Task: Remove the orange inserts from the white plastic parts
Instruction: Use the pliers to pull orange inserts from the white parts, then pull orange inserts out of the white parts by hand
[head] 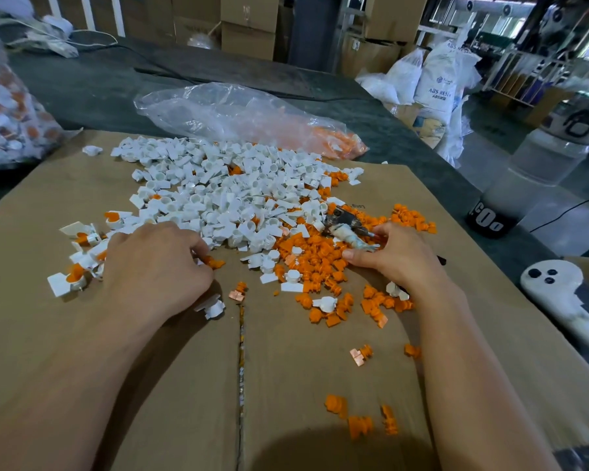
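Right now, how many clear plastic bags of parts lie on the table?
2. One clear bag lies beyond the cardboard, orange inserts at its right end; the other bag sits at the left edge, partly out of frame. More may be hidden.

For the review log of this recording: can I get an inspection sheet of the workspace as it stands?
Surface: cardboard sheet over a dark table.
Job's things: white parts heaped; orange inserts loose beside them; some parts at left hold orange.
Clutter: clear bag behind the heap; white handle at right.
Grippers: left hand curled at an orange piece, grip unclear; right hand grips tool.
Cables: black cable on floor, right.
Surroundings: boxes, white sacks.
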